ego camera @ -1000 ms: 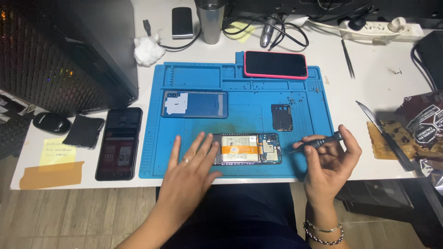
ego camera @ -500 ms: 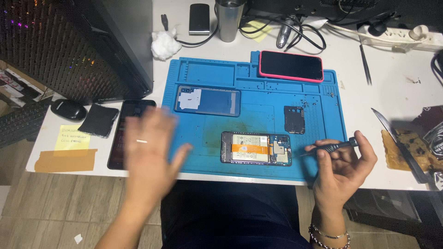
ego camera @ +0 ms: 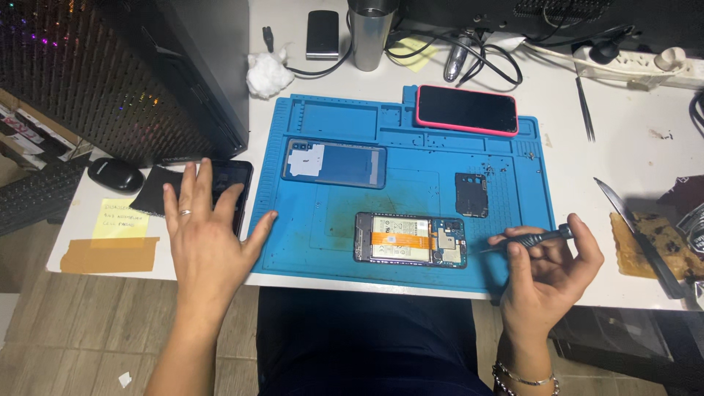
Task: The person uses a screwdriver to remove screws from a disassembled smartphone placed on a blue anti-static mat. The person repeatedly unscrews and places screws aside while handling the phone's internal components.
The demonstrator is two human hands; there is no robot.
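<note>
1. The left hand [ego camera: 204, 235] is spread wide open, fingers apart and palm down, holding nothing. It lies over the lower part of a dark phone [ego camera: 229, 183] just off the left edge of the blue repair mat [ego camera: 323, 227]; whether the palm presses on the phone cannot be told. The thumb tip reaches the mat's left edge.
2. The right hand [ego camera: 550, 268] is curled around a dark screwdriver [ego camera: 529, 236], pinched between thumb and fingers, with the tip pointing left toward the opened phone [ego camera: 409, 240].
3. The opened phone lies flat near the front edge of the mat, its insides and an orange ribbon showing, just left of the screwdriver tip and apart from it.
4. A blue back cover [ego camera: 334, 163] lies further up the mat, and a pink-cased phone [ego camera: 466, 110] sits at the mat's far edge.
</note>
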